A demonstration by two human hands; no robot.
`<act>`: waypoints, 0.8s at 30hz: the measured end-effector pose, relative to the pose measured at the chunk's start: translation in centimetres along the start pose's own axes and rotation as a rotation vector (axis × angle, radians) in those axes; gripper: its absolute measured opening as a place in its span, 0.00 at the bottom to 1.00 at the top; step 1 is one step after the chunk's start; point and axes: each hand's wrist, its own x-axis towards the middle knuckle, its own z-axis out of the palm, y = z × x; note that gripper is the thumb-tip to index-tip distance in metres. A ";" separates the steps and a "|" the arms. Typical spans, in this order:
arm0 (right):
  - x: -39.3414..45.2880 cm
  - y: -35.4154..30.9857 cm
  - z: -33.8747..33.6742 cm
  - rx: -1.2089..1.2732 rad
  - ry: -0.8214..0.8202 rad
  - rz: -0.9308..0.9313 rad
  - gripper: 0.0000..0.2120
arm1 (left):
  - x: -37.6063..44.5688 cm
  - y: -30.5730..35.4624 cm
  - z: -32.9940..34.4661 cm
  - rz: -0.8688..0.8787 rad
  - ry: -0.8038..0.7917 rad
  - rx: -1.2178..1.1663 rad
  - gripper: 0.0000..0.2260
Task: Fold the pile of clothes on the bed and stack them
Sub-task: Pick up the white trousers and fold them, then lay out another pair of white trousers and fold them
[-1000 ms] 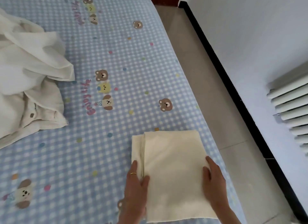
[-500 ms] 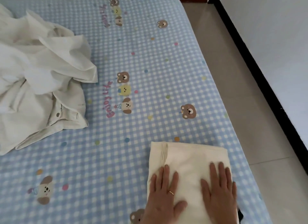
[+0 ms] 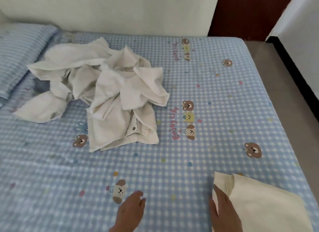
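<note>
Nearest of all, two hands reach over the near edge of the bed [image 3: 215,97]. One folded cream garment [image 3: 264,205] lies flat at the bed's near right corner, its layered edges showing at its far left corner. By that corner is the right hand [image 3: 224,212], palm down, fingers straight and close together and pointing away, touching the garment's left edge without gripping it. To its left, well apart from the garment, the left hand [image 3: 132,212] hangs low over the checked sheet with its fingers loosely curled and holding nothing; whether it touches the sheet cannot be told. Just beyond its fingertips one printed bear in a party hat [image 3: 119,191] marks the sheet, and more bear prints with pink lettering run up the right half of the bed. Further off, toward the middle of the bed and nearer its far edge, sits one pile of white unfolded clothes [image 3: 110,86], crumpled and overlapping so that the number of pieces in it cannot be counted; a cream piece with one visible snap button [image 3: 133,128] lies at the pile's near side. At the far left corner rests one blue striped pillow [image 3: 20,48]. Past the far edge stands a pale wall [image 3: 120,8], and beyond the right edge a strip of grey floor [image 3: 283,86].
</note>
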 end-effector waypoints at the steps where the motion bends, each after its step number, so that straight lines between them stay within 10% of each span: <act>1: 0.4 -2.4 0.9 0.005 0.011 -0.083 0.23 | 0.4 -2.2 -2.2 -0.028 0.020 -0.013 0.17; 7: 5.3 -15.3 7.3 -0.014 -0.147 -0.313 0.23 | 5.4 -12.5 -10.9 -0.073 0.176 0.101 0.19; 15: 14.3 -20.7 15.9 -0.665 -0.169 -0.774 0.42 | 15.4 -16.1 -13.5 0.348 0.189 0.298 0.28; 24: 20.0 -21.3 18.2 -0.730 0.019 -0.705 0.24 | 20.6 -14.5 -9.7 0.609 0.112 0.358 0.27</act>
